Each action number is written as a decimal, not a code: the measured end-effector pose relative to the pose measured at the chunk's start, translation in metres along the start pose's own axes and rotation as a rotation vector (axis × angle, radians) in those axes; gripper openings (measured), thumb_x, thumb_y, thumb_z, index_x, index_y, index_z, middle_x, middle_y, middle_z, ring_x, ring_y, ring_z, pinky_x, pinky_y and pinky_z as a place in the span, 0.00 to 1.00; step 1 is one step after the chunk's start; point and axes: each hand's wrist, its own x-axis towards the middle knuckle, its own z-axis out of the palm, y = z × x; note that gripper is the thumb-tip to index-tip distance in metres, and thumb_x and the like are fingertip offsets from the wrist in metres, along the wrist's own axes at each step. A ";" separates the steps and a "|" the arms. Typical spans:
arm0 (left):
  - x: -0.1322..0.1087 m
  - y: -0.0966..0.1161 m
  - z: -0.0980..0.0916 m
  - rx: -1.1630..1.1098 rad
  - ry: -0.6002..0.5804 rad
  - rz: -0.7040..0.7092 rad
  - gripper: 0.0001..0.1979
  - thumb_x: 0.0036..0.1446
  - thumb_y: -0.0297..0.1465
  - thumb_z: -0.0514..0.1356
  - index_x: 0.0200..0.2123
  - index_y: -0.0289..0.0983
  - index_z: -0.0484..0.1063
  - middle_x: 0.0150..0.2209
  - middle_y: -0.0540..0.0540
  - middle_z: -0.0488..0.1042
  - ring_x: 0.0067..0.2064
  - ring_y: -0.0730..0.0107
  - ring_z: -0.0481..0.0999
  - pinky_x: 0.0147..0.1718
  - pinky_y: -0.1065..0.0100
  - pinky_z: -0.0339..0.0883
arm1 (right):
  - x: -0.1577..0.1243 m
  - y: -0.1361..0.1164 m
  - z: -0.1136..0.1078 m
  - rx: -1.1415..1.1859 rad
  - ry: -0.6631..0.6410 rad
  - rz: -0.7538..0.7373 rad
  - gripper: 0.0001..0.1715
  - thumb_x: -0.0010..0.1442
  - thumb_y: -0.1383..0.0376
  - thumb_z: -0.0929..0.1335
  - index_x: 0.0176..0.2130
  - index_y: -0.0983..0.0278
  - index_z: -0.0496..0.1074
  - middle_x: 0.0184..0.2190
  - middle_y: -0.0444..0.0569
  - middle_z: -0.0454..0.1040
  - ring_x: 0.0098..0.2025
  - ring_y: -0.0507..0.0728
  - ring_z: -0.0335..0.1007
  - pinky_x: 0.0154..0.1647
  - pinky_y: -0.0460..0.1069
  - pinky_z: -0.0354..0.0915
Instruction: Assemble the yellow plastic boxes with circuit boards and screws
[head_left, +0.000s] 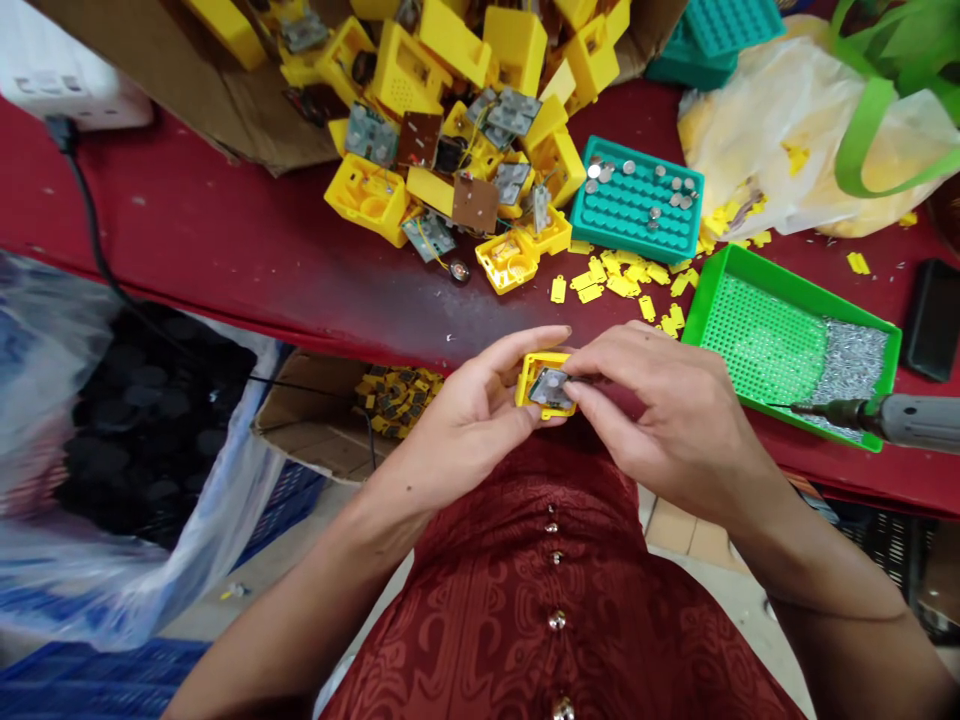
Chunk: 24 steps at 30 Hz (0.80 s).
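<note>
My left hand (pixel 480 410) grips a small yellow plastic case (pixel 546 384) with a grey circuit board inside it, held just in front of the red table's (pixel 225 250) near edge. My right hand (pixel 660 410) is closed over the case from the right, its fingertips pinching or pressing at the board. What the right fingertips hold, if anything, is too small to make out. Both hands hover above my lap in dark red clothing.
A pile of yellow cases and circuit boards (pixel 450 120) spills from a cardboard box. A teal tray (pixel 637 200) holds button cells, beside loose yellow tabs (pixel 630 280). A green tray (pixel 787 340) holds screws; an electric screwdriver (pixel 885 418) lies across it. Bags sit left.
</note>
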 end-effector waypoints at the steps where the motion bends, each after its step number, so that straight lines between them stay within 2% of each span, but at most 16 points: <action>1: 0.000 0.000 0.000 0.002 -0.001 0.004 0.24 0.52 0.22 0.66 0.53 0.42 0.75 0.55 0.44 0.77 0.57 0.57 0.75 0.48 0.65 0.74 | 0.000 0.001 0.000 0.002 -0.010 0.002 0.06 0.64 0.71 0.66 0.35 0.63 0.72 0.34 0.46 0.79 0.36 0.53 0.73 0.40 0.50 0.67; 5: 0.000 0.001 0.001 -0.008 -0.019 -0.004 0.26 0.52 0.22 0.67 0.54 0.42 0.74 0.56 0.44 0.77 0.58 0.57 0.75 0.49 0.66 0.74 | -0.001 0.003 -0.001 -0.007 -0.048 0.001 0.06 0.65 0.70 0.66 0.37 0.63 0.73 0.36 0.47 0.79 0.38 0.54 0.74 0.42 0.51 0.68; 9: -0.002 0.002 0.002 -0.024 -0.004 -0.009 0.27 0.51 0.21 0.67 0.55 0.42 0.73 0.55 0.44 0.77 0.56 0.58 0.76 0.50 0.65 0.73 | -0.002 0.001 0.000 -0.036 0.004 -0.027 0.07 0.65 0.70 0.65 0.42 0.63 0.72 0.36 0.47 0.79 0.38 0.54 0.74 0.41 0.51 0.68; 12: -0.003 0.002 0.002 -0.033 -0.006 -0.008 0.26 0.52 0.23 0.67 0.55 0.42 0.74 0.54 0.44 0.78 0.55 0.58 0.77 0.50 0.64 0.73 | -0.001 0.001 0.001 -0.068 0.003 -0.061 0.07 0.66 0.71 0.65 0.38 0.63 0.72 0.33 0.46 0.78 0.36 0.54 0.74 0.40 0.51 0.68; 19: -0.001 0.000 0.003 -0.093 0.011 0.002 0.24 0.53 0.23 0.67 0.53 0.43 0.75 0.50 0.47 0.79 0.45 0.67 0.79 0.46 0.66 0.75 | 0.000 0.001 0.002 0.019 0.129 -0.030 0.05 0.62 0.72 0.69 0.37 0.62 0.72 0.33 0.43 0.79 0.33 0.51 0.74 0.35 0.48 0.68; 24: 0.003 -0.002 0.006 -0.118 0.091 -0.040 0.23 0.49 0.21 0.68 0.49 0.38 0.73 0.45 0.46 0.80 0.37 0.72 0.79 0.38 0.70 0.76 | -0.002 0.001 0.003 0.029 0.119 0.009 0.05 0.61 0.73 0.69 0.36 0.62 0.72 0.32 0.44 0.79 0.33 0.52 0.73 0.34 0.48 0.68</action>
